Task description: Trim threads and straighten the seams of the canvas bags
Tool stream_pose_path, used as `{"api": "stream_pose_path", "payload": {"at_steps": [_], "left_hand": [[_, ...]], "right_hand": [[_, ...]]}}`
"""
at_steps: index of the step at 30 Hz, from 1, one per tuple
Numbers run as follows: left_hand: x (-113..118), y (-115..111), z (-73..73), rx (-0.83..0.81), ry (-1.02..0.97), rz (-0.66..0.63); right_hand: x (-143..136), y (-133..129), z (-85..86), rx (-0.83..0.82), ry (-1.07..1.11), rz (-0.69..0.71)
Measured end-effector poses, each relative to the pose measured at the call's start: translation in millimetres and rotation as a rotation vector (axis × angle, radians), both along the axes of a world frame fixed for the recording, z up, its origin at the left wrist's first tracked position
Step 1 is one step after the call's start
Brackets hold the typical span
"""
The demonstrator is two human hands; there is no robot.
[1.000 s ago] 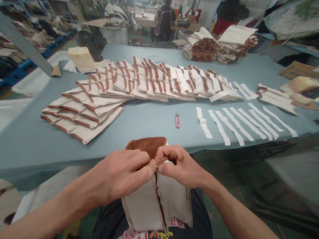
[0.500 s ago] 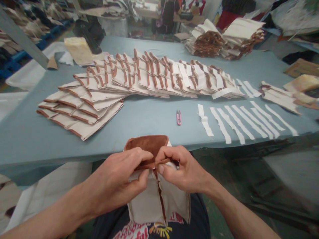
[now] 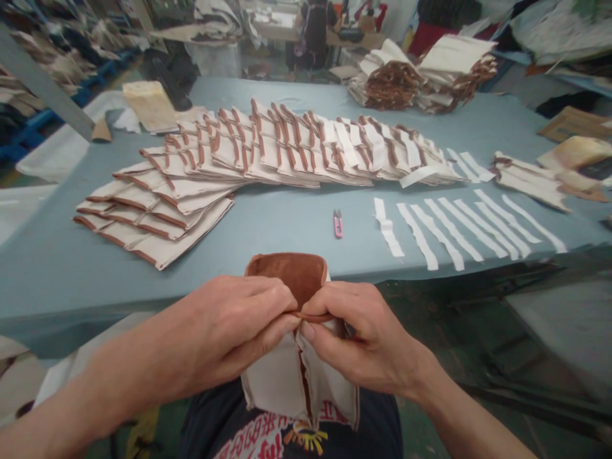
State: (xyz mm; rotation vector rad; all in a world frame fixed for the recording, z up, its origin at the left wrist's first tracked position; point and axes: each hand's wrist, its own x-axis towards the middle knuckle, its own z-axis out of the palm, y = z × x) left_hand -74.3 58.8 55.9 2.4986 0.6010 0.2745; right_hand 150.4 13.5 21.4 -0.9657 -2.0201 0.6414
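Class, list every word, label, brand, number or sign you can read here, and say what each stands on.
"来的好" (probable reading): red and white print on the dark cloth garment.
Other characters there: too blurred or cut off to read.
Cream fabric piece with brown lining: no readable text.

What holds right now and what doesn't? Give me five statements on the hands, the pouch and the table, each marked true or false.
1. The left hand and right hand both grip the brown-lined fabric pouch. True.
2. The pouch lies flat on the table. False: it is held up in front of the person's lap.
3. The thread snips lie on the blue tablecloth. True.
4. The snips rest on white strips. False: they lie left of the loose white strips.
5. The pouch's lining is white. False: it is brown.
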Motion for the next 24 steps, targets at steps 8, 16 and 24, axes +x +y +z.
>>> {"api": "stream_pose_path", "payload": {"at_steps": [8, 16, 24], "left_hand": [[10.3, -3.7, -4.2, -0.291, -0.124, 0.103], [25.4, -38.0, -46.4, -1.071, -0.669, 0.326], [13.0, -36.1, -50.6, -1.024, -0.696, 0.314]], "right_hand": [[4.1, -7.5, 3.1, 0.045, -0.057, 0.003], [-2.8, -7.3, -16.2, -0.459, 0.396, 0.205], [0.4, -4.8, -14.8, -0.291, 0.244, 0.146]]}}
